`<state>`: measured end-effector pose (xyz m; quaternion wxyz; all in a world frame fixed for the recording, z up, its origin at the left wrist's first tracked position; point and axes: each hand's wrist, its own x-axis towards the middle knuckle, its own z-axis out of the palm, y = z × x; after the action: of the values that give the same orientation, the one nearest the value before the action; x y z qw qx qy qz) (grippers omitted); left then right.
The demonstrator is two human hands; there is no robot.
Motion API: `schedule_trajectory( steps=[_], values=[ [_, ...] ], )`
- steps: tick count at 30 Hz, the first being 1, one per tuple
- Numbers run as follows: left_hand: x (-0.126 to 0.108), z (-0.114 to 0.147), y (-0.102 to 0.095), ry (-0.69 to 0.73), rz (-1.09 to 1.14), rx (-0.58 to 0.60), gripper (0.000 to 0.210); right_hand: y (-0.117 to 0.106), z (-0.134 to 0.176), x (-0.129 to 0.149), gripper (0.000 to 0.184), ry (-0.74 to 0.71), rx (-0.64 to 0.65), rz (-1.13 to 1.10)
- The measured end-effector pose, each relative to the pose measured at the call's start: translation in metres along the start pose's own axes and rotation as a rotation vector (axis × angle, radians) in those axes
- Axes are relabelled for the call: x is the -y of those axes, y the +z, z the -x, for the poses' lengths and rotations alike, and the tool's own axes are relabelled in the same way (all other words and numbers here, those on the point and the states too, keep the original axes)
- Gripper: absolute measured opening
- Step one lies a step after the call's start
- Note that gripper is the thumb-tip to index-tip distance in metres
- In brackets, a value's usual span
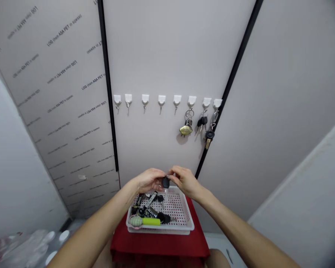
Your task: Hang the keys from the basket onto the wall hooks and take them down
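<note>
Above the far rim of a white perforated basket point(188, 219), my two hands meet at a black-headed key point(165, 182). My left hand point(150, 180) pinches it from the left, with its lower fingers curled beneath. From the other side, my right hand point(185, 180) is closed, thumb and forefinger at the key's top, where a small ring may be; I cannot make it out clearly. The key's blade points down over the basket. Inside the basket lie several keys and key fobs, among them a black key point(160, 198) and a bright green keychain strap point(151, 222).
Several white hooks point(162, 99) line the wall panel ahead. On the right-hand ones hang a key bunch with a yellow-green tag point(185, 130), black keys point(202, 121) and a clip with a black fob point(210, 135). A red cloth point(159, 245) lies under the basket; plastic-wrapped bottles point(30, 247) stand lower left.
</note>
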<state>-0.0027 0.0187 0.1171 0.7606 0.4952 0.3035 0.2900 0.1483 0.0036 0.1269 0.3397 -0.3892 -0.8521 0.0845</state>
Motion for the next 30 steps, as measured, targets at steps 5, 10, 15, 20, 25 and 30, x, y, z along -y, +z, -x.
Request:
schedule_trajectory(
  steps=[5,10,15,20,25,30],
  values=[
    [0.006,0.005,0.003,0.015,-0.025,0.005,0.022,-0.004,0.000,0.004,0.006,0.199,0.190,-0.285],
    [0.012,0.012,0.006,0.004,-0.071,0.034,0.024,-0.012,0.006,0.006,0.015,0.335,0.501,-0.748],
    [0.008,0.014,0.008,0.032,-0.116,0.043,0.021,-0.012,0.009,0.005,0.013,0.317,0.371,-0.652],
    [0.008,0.007,0.013,0.039,-0.190,-0.033,0.016,-0.001,0.012,-0.002,0.011,0.270,0.121,-0.383],
    [0.008,-0.004,0.011,0.112,0.034,-0.250,0.011,-0.006,0.005,-0.001,0.009,0.224,-0.082,-0.179],
    [-0.001,-0.006,0.015,0.343,-0.047,-0.503,0.014,-0.021,-0.009,0.003,0.013,0.233,-0.118,-0.134]
  ],
)
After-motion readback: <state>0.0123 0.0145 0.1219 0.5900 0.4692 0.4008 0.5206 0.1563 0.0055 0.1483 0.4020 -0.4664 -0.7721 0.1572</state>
